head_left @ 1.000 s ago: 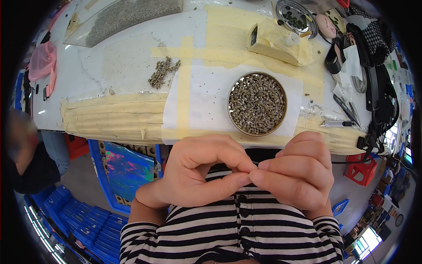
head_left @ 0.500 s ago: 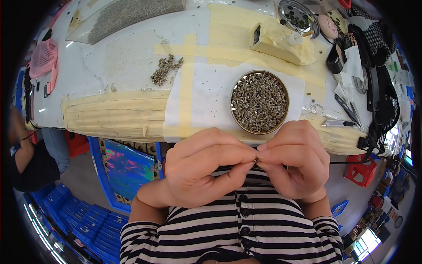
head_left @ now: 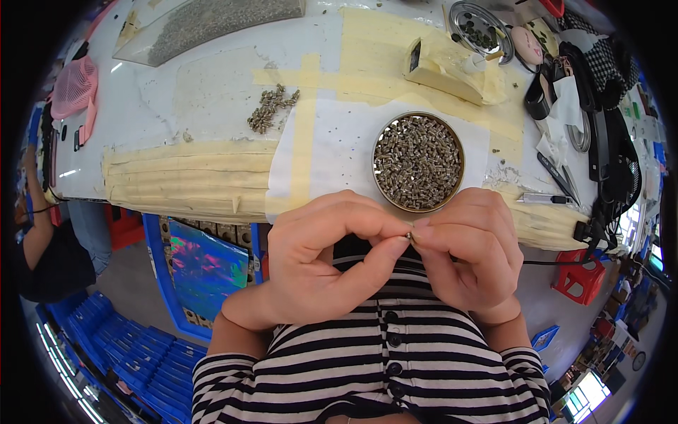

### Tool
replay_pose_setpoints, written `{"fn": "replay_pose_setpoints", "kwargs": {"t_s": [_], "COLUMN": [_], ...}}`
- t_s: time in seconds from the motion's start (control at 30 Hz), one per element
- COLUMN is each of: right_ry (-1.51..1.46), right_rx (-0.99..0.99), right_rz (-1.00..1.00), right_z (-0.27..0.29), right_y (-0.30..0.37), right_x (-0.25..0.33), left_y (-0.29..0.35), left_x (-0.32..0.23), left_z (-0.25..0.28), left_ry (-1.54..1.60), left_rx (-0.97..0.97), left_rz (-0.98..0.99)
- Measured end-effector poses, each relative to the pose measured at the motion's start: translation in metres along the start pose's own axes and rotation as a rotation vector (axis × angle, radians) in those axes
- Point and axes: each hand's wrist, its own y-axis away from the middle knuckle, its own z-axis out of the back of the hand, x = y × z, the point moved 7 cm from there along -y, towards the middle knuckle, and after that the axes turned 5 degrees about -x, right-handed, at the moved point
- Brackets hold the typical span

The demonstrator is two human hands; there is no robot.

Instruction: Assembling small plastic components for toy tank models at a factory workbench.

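Observation:
Just in front of the table's near edge, my left hand [head_left: 332, 258] and my right hand [head_left: 470, 247] meet at the fingertips. Thumb and forefinger of each are pinched together on one tiny metal piece [head_left: 409, 237], mostly covered by the fingers; its exact kind is too small to make out. Right beyond my hands stands a round tin [head_left: 375, 185] filled with small metal cylinders [head_left: 418, 159]. A loose pile of similar small metal pieces [head_left: 271, 109] lies on the table further left.
A clear tray of tiny grey parts [head_left: 219, 28] sits at the far left. Beyond the tin is a tape-covered block [head_left: 452, 74], with a round metal dish [head_left: 482, 32] behind it. A utility knife [head_left: 544, 198] and tweezers [head_left: 558, 175] lie at right. Someone's arm [head_left: 37, 219] shows at far left.
My left thumb and forefinger have opened into a wider loop, and both hands have shifted slightly up toward the tin. More of the tiny piece shows. The person at far left has moved an arm.

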Motion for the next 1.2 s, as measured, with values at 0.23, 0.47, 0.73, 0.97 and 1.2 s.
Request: {"fn": "replay_pose_setpoints", "kwargs": {"t_s": [0.23, 0.47, 0.73, 0.97, 1.2], "right_ry": [0.054, 0.168, 0.186, 0.139, 0.138], "right_rx": [-0.012, 0.010, 0.043, 0.065, 0.074], "right_rz": [0.063, 0.199, 0.220, 0.136, 0.158], "right_z": [0.000, 0.000, 0.000, 0.001, 0.002], "right_y": [-0.001, -0.004, -0.004, -0.007, -0.007], "right_x": [-0.001, 0.004, 0.005, 0.002, 0.001], "left_y": [-0.004, -0.003, 0.000, 0.000, 0.002], "left_x": [-0.008, -0.012, -0.020, -0.023, -0.026], "left_z": [-0.002, -0.003, -0.005, -0.010, -0.013], "left_ry": [-0.163, -0.236, -0.371, -0.444, -0.520], "left_rx": [0.041, 0.074, 0.059, 0.055, 0.017], "left_rz": [-0.098, -0.053, -0.202, -0.297, -0.337]}}
